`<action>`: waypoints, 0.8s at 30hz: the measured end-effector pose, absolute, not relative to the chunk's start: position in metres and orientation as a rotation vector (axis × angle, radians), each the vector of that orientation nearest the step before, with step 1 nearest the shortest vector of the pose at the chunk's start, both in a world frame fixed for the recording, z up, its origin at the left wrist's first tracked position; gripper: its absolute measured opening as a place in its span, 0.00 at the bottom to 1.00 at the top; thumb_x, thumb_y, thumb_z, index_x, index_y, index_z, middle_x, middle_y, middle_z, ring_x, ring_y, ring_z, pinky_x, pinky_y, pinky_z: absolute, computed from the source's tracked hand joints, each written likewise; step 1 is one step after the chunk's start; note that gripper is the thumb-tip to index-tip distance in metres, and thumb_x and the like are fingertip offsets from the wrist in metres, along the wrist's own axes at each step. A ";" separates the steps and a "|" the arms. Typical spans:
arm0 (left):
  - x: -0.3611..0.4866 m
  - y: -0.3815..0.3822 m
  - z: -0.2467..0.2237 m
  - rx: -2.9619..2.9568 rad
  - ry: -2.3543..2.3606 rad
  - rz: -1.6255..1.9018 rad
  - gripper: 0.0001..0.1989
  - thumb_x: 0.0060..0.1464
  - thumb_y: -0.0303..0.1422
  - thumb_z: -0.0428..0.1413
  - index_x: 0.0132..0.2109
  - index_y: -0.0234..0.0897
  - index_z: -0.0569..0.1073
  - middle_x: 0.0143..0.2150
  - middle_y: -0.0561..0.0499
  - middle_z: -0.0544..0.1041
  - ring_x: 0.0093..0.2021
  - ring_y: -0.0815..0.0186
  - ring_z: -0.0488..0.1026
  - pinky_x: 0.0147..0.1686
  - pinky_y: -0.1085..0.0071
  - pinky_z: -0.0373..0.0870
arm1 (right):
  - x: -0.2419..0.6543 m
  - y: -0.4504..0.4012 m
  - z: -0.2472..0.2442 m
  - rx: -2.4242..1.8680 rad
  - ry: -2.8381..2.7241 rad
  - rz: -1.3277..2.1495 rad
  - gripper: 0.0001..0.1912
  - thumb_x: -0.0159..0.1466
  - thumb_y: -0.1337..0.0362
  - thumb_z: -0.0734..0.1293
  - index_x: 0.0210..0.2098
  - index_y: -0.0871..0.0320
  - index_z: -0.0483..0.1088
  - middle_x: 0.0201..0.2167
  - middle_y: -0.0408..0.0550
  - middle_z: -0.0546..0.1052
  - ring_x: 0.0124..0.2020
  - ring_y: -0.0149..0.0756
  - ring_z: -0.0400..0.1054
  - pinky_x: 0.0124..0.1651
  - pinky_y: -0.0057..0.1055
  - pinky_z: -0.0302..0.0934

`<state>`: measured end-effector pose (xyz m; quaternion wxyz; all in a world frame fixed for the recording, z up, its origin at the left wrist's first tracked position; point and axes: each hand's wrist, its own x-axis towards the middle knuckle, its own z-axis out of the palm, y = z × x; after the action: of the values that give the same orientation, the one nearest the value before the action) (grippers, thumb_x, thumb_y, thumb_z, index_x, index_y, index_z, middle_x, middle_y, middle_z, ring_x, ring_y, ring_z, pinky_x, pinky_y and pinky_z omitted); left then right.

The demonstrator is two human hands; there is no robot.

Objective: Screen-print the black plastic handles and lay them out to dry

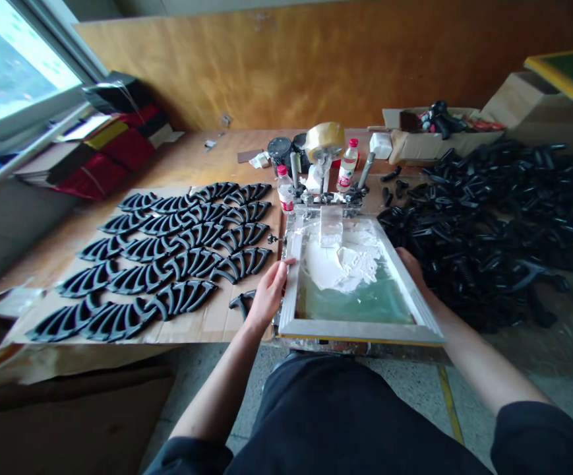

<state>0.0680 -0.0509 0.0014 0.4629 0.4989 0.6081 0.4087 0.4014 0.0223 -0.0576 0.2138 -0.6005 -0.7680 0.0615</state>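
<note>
A screen printing frame (289, 300) with a pale metal rim lies in front of me, fixed at its far end to a hinge clamp (330, 198). White ink (335, 267) is spread over the upper part of its green mesh (350, 303), and a pale squeegee-like block (331, 226) stands at the far end. My left hand (270, 290) is closed at the frame's left edge, thumb and finger against the rim. At the right edge my right hand (411, 267) grips the rim, its fingers partly hidden. Beside my left hand lies a single black handle-shaped part (241, 302).
Rows of black curved parts (132, 277) cover the cardboard on the left. A heap of black parts (488, 224) lies right. Behind the clamp stand two red-capped bottles (348, 165), a tape roll (324, 138) and dark tubs (280, 153). An open carton (434, 145) stands at the back.
</note>
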 end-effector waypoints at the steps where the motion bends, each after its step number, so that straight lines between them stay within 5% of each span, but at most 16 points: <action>1: 0.067 -0.057 -0.014 1.211 1.539 0.937 0.29 0.58 0.51 0.49 0.60 0.40 0.69 0.33 0.52 0.74 0.27 0.71 0.66 0.27 0.75 0.62 | 0.407 0.030 -0.052 -1.709 -2.035 0.119 0.21 0.67 0.63 0.54 0.45 0.68 0.75 0.37 0.56 0.77 0.32 0.37 0.69 0.40 0.34 0.67; 3: 0.068 -0.063 -0.043 1.199 1.627 0.826 0.32 0.57 0.49 0.52 0.65 0.43 0.62 0.29 0.54 0.73 0.24 0.71 0.65 0.25 0.76 0.60 | 0.402 0.047 -0.039 -1.673 -1.940 0.043 0.19 0.65 0.63 0.61 0.52 0.64 0.72 0.45 0.59 0.75 0.39 0.41 0.70 0.45 0.38 0.66; 7: 0.069 -0.057 -0.077 1.278 1.770 0.667 0.32 0.57 0.46 0.52 0.66 0.43 0.60 0.30 0.54 0.74 0.28 0.68 0.69 0.29 0.74 0.62 | 0.337 0.071 -0.016 -1.409 -2.170 0.052 0.35 0.56 0.61 0.72 0.61 0.60 0.62 0.59 0.59 0.65 0.58 0.52 0.59 0.58 0.48 0.58; 13: 0.065 -0.052 -0.085 1.293 1.770 0.620 0.30 0.57 0.47 0.52 0.63 0.42 0.65 0.32 0.52 0.76 0.30 0.67 0.71 0.31 0.73 0.65 | 0.288 0.041 -0.029 -1.342 -2.564 0.282 0.05 0.61 0.67 0.68 0.37 0.59 0.74 0.35 0.51 0.76 0.41 0.42 0.67 0.43 0.35 0.61; 19: 0.066 -0.054 -0.085 1.255 1.764 0.631 0.28 0.57 0.47 0.51 0.61 0.42 0.67 0.33 0.52 0.76 0.28 0.68 0.70 0.29 0.74 0.65 | 0.322 -0.003 -0.033 -0.744 -2.809 0.383 0.14 0.56 0.77 0.62 0.37 0.57 0.75 0.34 0.48 0.76 0.39 0.37 0.67 0.41 0.31 0.57; 24: 0.067 -0.054 -0.080 1.225 1.753 0.673 0.27 0.55 0.46 0.53 0.59 0.40 0.69 0.31 0.52 0.75 0.27 0.69 0.69 0.28 0.75 0.64 | 0.318 0.005 -0.032 -0.962 -2.665 0.414 0.10 0.59 0.72 0.64 0.36 0.54 0.75 0.33 0.45 0.77 0.38 0.37 0.67 0.40 0.30 0.58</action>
<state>0.0665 -0.0544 -0.0800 0.4349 0.4920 0.7042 0.2702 0.3177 0.0050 -0.0315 0.1385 -0.3328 -0.9217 0.1433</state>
